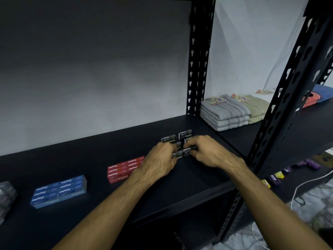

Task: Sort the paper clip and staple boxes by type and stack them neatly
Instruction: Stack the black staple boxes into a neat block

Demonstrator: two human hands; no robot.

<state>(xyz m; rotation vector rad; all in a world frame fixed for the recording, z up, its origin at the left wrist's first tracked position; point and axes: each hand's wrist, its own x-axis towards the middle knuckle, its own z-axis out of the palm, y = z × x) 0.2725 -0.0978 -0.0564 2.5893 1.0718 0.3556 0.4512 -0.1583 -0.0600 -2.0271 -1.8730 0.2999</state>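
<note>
Both hands are working the black staple boxes (180,147) on the black shelf (90,165). The right hand (205,152) pinches one black box (190,148) by its ends, fingers curled round it. It sits on, or just above, the front row of the cluster; I cannot tell if it has touched down. The left hand (160,160) has its fingers closed against the boxes just left of that grip, apparently steadying them; whether it actually holds one is hidden by the knuckles.

Beyond both grips, two more black boxes (177,137) stand loose at the back, slightly apart from each other. Well left of the left grip sits the red staple stack (124,169), squared up, and farther left again the blue staple stack (60,189). At the far left edge is a blurred grey pile (6,197), possibly the paper clips.

To do this step well, I would judge that the held box should go down flat, label facing like its neighbours and edges flush with the box beneath. The left fingers should brace the lower row so it does not slide. These boxes are small and light, so a nudge may skew the cluster. The two back boxes then need drawing forward into the same block.
</note>
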